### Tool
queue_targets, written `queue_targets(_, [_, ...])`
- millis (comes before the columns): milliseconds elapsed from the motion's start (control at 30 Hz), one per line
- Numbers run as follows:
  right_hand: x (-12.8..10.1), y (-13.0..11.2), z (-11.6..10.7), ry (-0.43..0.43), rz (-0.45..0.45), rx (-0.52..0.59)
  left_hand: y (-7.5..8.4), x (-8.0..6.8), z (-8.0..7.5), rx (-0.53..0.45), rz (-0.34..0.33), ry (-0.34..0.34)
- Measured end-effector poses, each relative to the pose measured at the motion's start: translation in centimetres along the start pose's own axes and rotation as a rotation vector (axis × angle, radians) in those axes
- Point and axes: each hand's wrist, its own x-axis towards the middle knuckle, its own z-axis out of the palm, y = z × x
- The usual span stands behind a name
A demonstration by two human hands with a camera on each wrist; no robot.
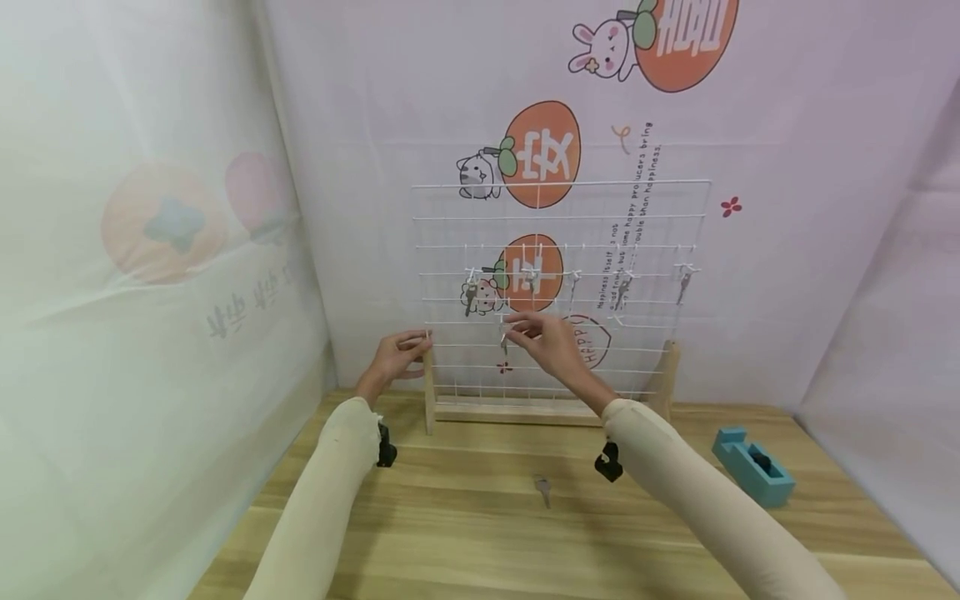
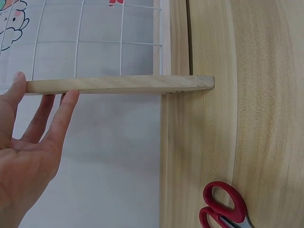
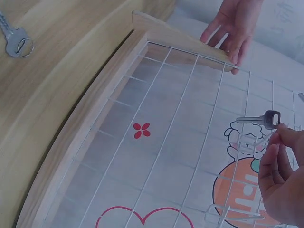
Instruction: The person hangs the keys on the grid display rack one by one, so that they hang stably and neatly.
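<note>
Right hand (image 3: 280, 175) pinches a key (image 3: 260, 119) in its grip, held at the wire grid (image 1: 558, 283) by a hook; left hand (image 1: 397, 354), fingers straight, steadies the wooden post (image 2: 118, 84). Several keys hang already; one more key (image 1: 542, 488) lies on the worktop (image 1: 480, 517)

The red-handled scissors (image 2: 223, 209) are cut off by the bottom edge of the left wrist view, blades unseen. On the wire grid (image 1: 558, 250), the hanging keys (image 1: 684, 283) are too small to tell apart.
</note>
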Motion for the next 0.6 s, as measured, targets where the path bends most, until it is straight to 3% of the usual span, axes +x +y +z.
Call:
queue_targets(367, [0.81,0.54,0.52,0.028,0.064,-0.008,0.06,0.19,0.43,0.003,0.007,-0.005])
queue_targets(600, [-0.14,0.37,-0.25,0.002,0.067,0.000,0.35,0.20,0.57,0.004,0.000,-0.008])
